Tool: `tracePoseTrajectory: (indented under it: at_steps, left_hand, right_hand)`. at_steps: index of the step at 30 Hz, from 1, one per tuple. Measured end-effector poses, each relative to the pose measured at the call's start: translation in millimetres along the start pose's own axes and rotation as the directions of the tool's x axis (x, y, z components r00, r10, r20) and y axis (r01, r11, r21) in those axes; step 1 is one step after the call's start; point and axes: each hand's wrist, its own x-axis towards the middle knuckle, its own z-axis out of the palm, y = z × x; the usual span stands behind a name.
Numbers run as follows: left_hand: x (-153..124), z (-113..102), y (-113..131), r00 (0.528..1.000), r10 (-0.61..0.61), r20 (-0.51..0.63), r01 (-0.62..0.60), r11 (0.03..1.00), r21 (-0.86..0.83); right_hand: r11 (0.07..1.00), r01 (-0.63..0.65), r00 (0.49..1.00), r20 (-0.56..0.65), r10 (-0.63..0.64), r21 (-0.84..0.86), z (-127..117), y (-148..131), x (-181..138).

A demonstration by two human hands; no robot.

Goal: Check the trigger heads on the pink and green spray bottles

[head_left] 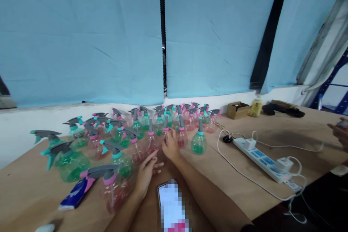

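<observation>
Rows of spray bottles cover the middle and left of the wooden table, some clear pink, some clear green, with grey trigger heads. My right hand [171, 145] has its fingers closed around the neck of a pink spray bottle [166, 123], which stands upright in the front row. Just left and nearer to me, my left hand [147, 171] is held with fingers apart and nothing in it. Its fingertips are close to another pink bottle [152, 143]. A green bottle [199, 144] stands alone to the right of my right hand.
A phone [172, 203] lies beneath my forearms. A blue packet [74, 194] is at front left. On the right are a white power strip [261, 159] with cables, a cardboard box [237, 110] and a yellow bottle [255, 107]. Another person's hand [339, 132] shows at the right edge.
</observation>
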Motion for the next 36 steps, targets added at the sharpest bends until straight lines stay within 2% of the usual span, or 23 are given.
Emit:
tracePoseTrajectory:
  at_steps: [3, 6, 8, 10, 14, 20, 24, 26, 30, 33, 36]
  left_hand:
    - [-1.0, 1.0, 1.2, 1.0, -0.005, -0.007, 0.005, 1.0, 0.007]
    - [-1.5, 1.4, 2.0, 1.0, -0.003, 0.0, 0.003, 1.0, 0.003]
    - [-1.2, 1.2, 1.9, 1.0, -0.002, 0.005, 0.002, 1.0, 0.008]
    - [-0.5, 0.8, 1.1, 1.0, -0.004, -0.001, 0.004, 1.0, 0.015]
    - [0.6, 0.1, -0.6, 1.0, -0.004, -0.02, 0.005, 1.0, 0.018]
    - [-1.7, -1.0, 1.8, 1.0, -0.009, 0.012, 0.01, 1.0, -0.006]
    - [-1.9, -1.4, 0.7, 1.0, 0.01, 0.005, -0.01, 1.0, 0.017]
    - [-1.4, -1.8, -0.8, 1.0, 0.022, 0.003, -0.022, 0.999, 0.027]
    - [-1.8, -1.6, -1.6, 0.999, 0.035, 0.018, -0.035, 0.998, 0.046]
    - [-3.8, -0.5, -0.1, 0.999, 0.035, 0.032, -0.037, 0.997, 0.067]
    - [-5.5, 0.3, 1.2, 0.999, 0.039, 0.027, -0.041, 0.996, 0.083]
  right_hand:
    - [1.0, -0.009, 0.999, -0.054, 0.01, 0.014, -2.7, -8.9, -4.0]
    - [0.999, -0.035, 0.986, -0.161, 0.039, 0.031, -1.2, -12.1, -5.0]
    - [0.996, -0.05, 0.972, -0.225, 0.067, 0.078, -0.1, -12.0, -4.1]
    - [0.985, -0.061, 0.967, -0.234, 0.098, 0.161, -0.4, -12.1, -3.1]
    - [0.939, -0.105, 0.983, -0.108, 0.148, 0.327, -5.0, -15.4, -1.7]
    - [0.883, -0.249, 0.966, 0.039, 0.255, 0.397, -17.9, -18.7, 12.0]
    - [0.836, -0.24, 0.966, 0.206, 0.156, 0.493, -33.1, -19.5, 19.9]
    - [0.769, -0.295, 0.938, 0.326, 0.119, 0.567, -38.2, -21.6, 18.7]
    - [0.58, -0.517, 0.821, 0.557, 0.127, 0.63, -37.7, -27.3, 9.9]
    - [0.527, -0.571, 0.799, 0.572, 0.183, 0.629, -33.8, -29.9, 6.0]
    - [0.534, -0.569, 0.799, 0.576, 0.176, 0.626, -33.1, -30.7, 7.4]
